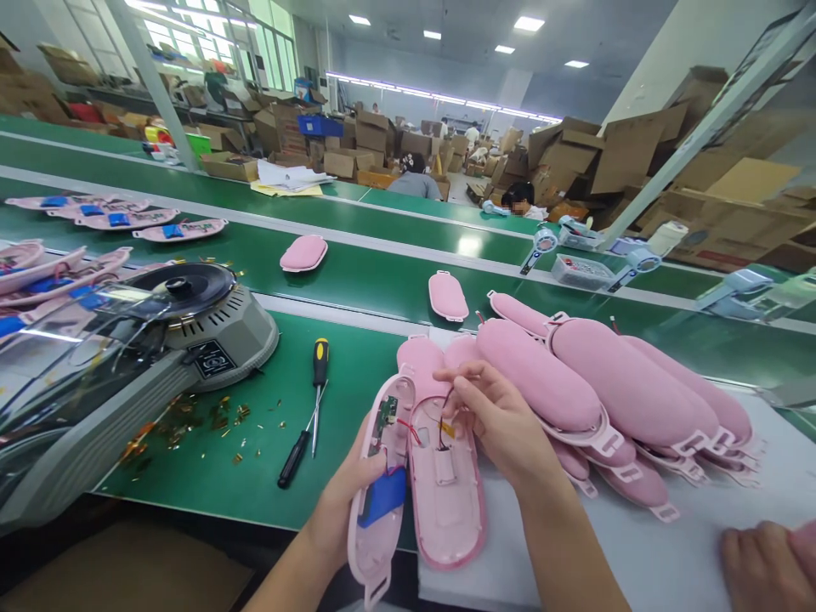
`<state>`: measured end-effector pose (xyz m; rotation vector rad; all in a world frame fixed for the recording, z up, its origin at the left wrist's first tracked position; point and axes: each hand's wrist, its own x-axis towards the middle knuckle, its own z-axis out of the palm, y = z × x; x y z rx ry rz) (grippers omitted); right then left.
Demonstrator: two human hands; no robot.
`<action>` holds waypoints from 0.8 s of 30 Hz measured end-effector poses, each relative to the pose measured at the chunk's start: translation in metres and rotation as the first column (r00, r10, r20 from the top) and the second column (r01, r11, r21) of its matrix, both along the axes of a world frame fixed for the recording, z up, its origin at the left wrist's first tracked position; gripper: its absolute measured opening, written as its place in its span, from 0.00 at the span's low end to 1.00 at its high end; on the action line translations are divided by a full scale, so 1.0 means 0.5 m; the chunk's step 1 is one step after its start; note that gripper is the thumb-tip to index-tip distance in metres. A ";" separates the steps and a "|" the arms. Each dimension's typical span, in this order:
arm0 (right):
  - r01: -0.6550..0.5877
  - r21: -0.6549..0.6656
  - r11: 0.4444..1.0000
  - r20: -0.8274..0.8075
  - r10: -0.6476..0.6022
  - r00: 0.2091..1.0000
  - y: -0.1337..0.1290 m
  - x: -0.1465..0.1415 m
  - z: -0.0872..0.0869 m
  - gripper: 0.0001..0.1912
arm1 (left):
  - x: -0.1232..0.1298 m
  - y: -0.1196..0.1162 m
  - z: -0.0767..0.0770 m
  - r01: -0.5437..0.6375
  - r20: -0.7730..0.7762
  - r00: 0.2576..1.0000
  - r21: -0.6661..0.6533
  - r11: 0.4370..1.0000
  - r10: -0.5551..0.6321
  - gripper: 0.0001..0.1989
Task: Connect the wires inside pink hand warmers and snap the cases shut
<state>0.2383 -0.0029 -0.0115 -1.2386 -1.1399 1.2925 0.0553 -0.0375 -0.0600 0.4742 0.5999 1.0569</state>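
Observation:
My left hand [337, 510] grips a pink plastic shell half [373, 557], tilted up, its thumb lying inside. Inside that shell are a green circuit board [387, 414] and a blue wrapped block [384, 500]. Beside it, a second pink shell half [450, 531] lies open side up, holding a small white boxy part [444, 469]. Red wires [409, 429] run between the two halves. Over the second half's top end, my right hand [501, 421] pinches a thin dark wire [444, 416] that leads down into it; the wire's tip is hidden by the fingers.
Several pink padded units [631, 382] are piled at right on a white sheet [510, 569]. Two screwdrivers [320, 365] lie left, near a grey tape dispenser [235, 340] and tape scraps. Open shells [182, 229] sit farther left. Another person's hand [762, 565] shows at lower right.

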 end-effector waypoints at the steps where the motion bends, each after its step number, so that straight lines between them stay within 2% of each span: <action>1: -0.005 0.005 1.000 -0.039 0.006 0.999 -0.008 0.003 -0.001 0.18 | 0.000 0.001 0.000 -0.012 -0.003 1.000 -0.001 1.000 0.012 0.30; 4: -0.041 -0.006 0.999 -0.062 0.040 0.997 -0.029 -0.002 -0.001 0.18 | 0.003 0.002 0.001 -0.024 0.005 1.000 0.020 1.000 0.024 0.32; 9: -0.143 -0.092 0.985 0.156 0.156 0.975 -0.038 -0.041 0.016 0.12 | 0.014 0.003 0.001 0.085 0.085 0.992 0.131 0.988 -0.096 0.36; 12: -0.172 -0.081 0.982 0.335 0.189 0.923 -0.034 -0.056 0.029 0.09 | 0.016 0.005 -0.005 0.116 0.106 0.984 0.206 0.972 -0.140 0.38; 16: -0.226 -0.062 0.972 0.536 0.223 0.814 -0.032 -0.054 0.039 0.11 | 0.015 0.005 -0.013 0.097 0.076 0.990 0.227 0.969 -0.117 0.40; 20: -0.313 -0.080 0.946 0.547 0.304 0.780 -0.030 -0.050 0.042 0.09 | 0.014 0.004 -0.020 0.108 0.069 0.989 0.243 0.964 -0.128 0.40; 24: -0.307 -0.090 0.948 0.570 0.302 0.764 -0.026 -0.053 0.043 0.08 | 0.014 0.005 -0.026 0.115 0.025 0.992 0.247 0.962 -0.125 0.41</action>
